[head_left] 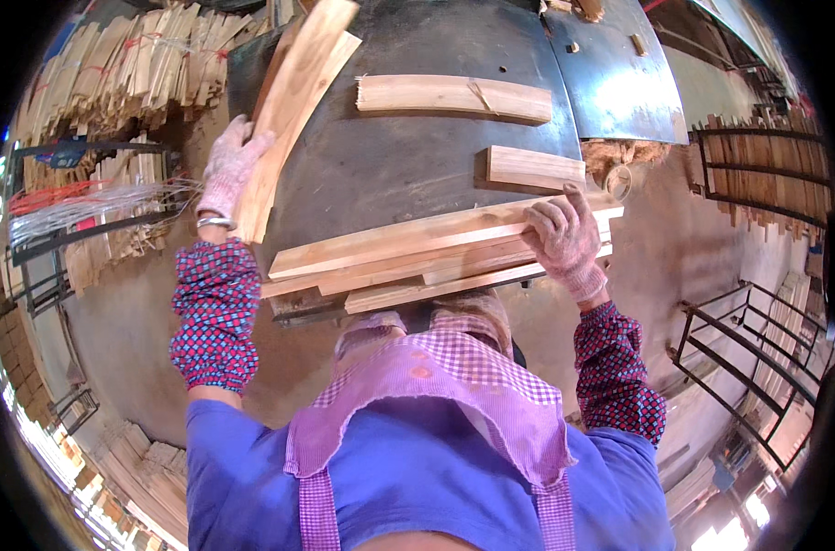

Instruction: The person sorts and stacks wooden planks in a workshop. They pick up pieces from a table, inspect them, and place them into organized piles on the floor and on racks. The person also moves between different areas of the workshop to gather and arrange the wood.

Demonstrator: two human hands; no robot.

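My left hand (230, 163), in a pale work glove, is closed on the outer edge of a few long wooden boards (293, 115) standing at a slant along the table's left side. My right hand (564, 237), gloved too, curls its fingers over the right part of a small pile of boards (408, 241) at the table's near edge. The undersides of both grips are hidden. Beyond the pile lie a short wood block (535, 168) and a longer plank (454, 95) with a splintered left end, both untouched.
The dark metal table (390, 170) adjoins a shinier metal panel (620, 73) at the right, with sawdust (615, 156) below its edge. Bundled wood strips (133, 60) stand far left. A black metal rack (748, 358) and a loaded wood rack (767, 165) stand right.
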